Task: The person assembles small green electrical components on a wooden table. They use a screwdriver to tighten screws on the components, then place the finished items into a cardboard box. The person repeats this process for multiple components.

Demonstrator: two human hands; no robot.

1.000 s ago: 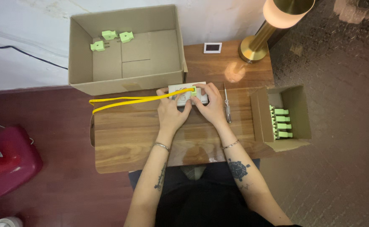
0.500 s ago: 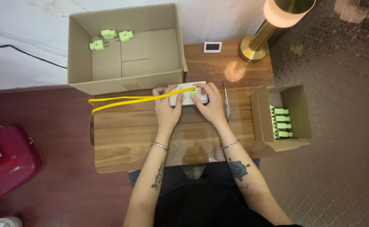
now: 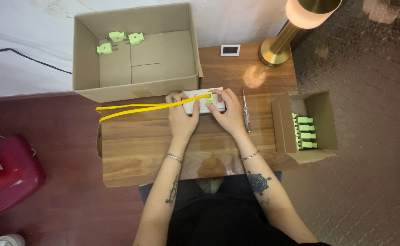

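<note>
The person sits at six o'clock of the wooden bench point(image 3: 136, 150), both tattooed forearms reaching toward twelve o'clock. The left hand point(image 3: 183, 116) lies flat over the left part of a white rectangular power strip point(image 3: 201, 105), its grip pressing down on the strip and on the flat yellow cable point(image 3: 140, 108) that runs out toward nine o'clock and loops back at the bench's edge. The right hand point(image 3: 226, 113) rests on the strip's right end, its fingertips point(image 3: 214, 97) pinched on a small light-green plastic plug point(image 3: 208, 97) sitting on the strip, at the middle of the bench.

Just beside the right hand, at three o'clock, a slim screwdriver with a clear handle point(image 3: 245, 111) lies on the wood. Farther toward three o'clock stands a small open cardboard box point(image 3: 325, 114) holding a row of light-green plugs point(image 3: 304, 132). Beyond the strip, at eleven o'clock, a large open cardboard box point(image 3: 136, 86) touches the bench's far edge, with three more loose green plugs point(image 3: 118, 40) in its far left corner. At one o'clock stand a small white square card point(image 3: 230, 50) and a brass lamp with a glowing shade point(image 3: 277, 48).
</note>
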